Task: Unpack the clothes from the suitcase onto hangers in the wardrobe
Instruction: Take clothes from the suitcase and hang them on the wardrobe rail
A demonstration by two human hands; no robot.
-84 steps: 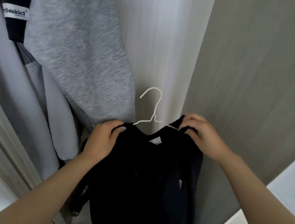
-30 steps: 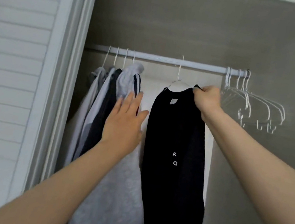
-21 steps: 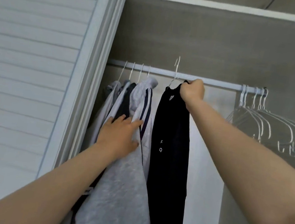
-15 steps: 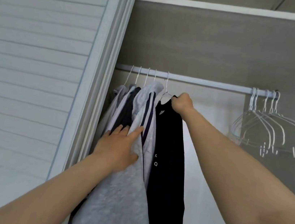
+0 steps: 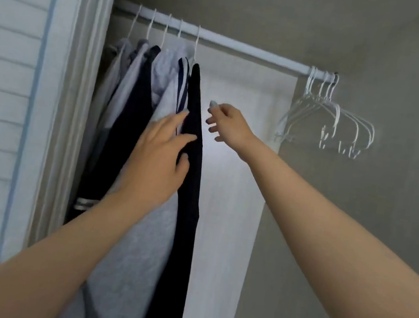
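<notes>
A black garment (image 5: 184, 209) hangs edge-on from a white wire hanger on the white wardrobe rail (image 5: 245, 49), rightmost of several hung clothes. My left hand (image 5: 158, 157) lies flat with straight fingers against the grey sweatshirt (image 5: 135, 256) and touches the black garment's edge. My right hand (image 5: 228, 123) hovers just right of the black garment, fingers loosely spread, holding nothing. The suitcase is out of view.
Several bare white wire hangers (image 5: 326, 121) bunch at the rail's right end. A white louvred door (image 5: 1, 102) and its frame stand at the left. Grey wardrobe walls close in the back and right. A stretch of bare rail lies between the clothes and the hangers.
My right hand has let go of the black garment's shoulder and dropped away to the right. The garment now hangs on the rail against the other clothes. My left hand slid right onto it.
</notes>
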